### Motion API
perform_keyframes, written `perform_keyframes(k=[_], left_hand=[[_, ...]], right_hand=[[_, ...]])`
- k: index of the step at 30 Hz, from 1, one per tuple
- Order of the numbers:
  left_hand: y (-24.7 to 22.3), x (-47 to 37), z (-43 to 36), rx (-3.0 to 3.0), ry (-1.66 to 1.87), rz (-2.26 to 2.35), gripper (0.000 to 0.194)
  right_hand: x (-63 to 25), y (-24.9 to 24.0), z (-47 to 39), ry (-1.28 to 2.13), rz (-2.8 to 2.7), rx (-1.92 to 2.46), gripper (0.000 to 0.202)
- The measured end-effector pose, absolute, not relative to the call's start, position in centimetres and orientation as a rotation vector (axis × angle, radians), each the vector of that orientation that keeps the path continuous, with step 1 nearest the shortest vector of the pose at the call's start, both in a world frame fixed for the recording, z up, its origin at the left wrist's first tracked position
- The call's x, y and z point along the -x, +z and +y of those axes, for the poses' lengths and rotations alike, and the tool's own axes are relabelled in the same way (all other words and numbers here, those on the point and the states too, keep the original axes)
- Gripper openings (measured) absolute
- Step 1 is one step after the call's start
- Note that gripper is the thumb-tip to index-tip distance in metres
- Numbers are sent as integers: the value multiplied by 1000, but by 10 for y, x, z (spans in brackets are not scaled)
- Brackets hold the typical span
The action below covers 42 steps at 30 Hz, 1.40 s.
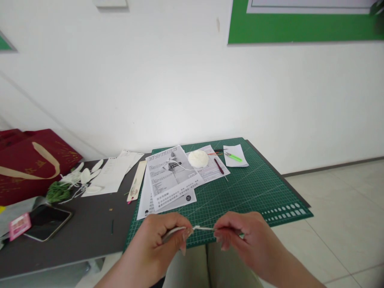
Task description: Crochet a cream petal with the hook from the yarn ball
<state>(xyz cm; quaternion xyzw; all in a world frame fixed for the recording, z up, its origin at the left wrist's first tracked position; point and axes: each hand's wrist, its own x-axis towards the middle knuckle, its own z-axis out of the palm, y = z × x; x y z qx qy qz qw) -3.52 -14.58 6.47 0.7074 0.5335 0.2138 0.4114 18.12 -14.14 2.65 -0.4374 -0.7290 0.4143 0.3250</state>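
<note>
My left hand (163,244) and my right hand (244,238) are raised near the front edge of the green cutting mat (240,196). A short length of white yarn (204,228) is stretched between them, with a small knot or loop close to the left fingertips. Left thumb and fingers pinch the yarn. The right fingers are closed on its other end. A white yarn ball (198,159) rests on printed sheets (172,176), with a strand trailing left from it. Right of the ball lies a dark red crochet hook (219,166).
Green snips (234,157) lie on white paper at the mat's back right. On the dark table (93,224) at left are white crocheted petals (87,175), green yarn (58,192), a phone (49,224) and a red bag (33,164). A white wall stands behind.
</note>
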Motion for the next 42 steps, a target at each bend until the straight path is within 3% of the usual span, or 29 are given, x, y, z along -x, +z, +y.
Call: perform_keyframes(k=[6, 17, 22, 27, 32, 36, 42], left_hand=[[60, 34, -145, -1822, 645, 1396, 28], [48, 24, -156, -1938, 783, 1574, 25], [48, 25, -154, -2031, 654, 1443, 26], [58, 33, -150, -1977, 480, 1379, 28], [64, 34, -148, -1986, 394, 1290, 25], [64, 33, -142, -1772, 325, 1202, 24], [64, 32, -140, -1508, 343, 1012, 22]], right_hand=[[-155, -8, -153, 1511, -1098, 1106, 22], [-123, -22, -184, 1429, -622, 936, 23], [-142, -12, -165, 1059, -1065, 993, 9], [-171, 6, -144, 542, -1691, 780, 23], [-176, 30, -137, 310, -2010, 574, 30], [-174, 56, -127, 488, -2225, 387, 21], [-157, 53, -98, 1173, -2087, 365, 6]])
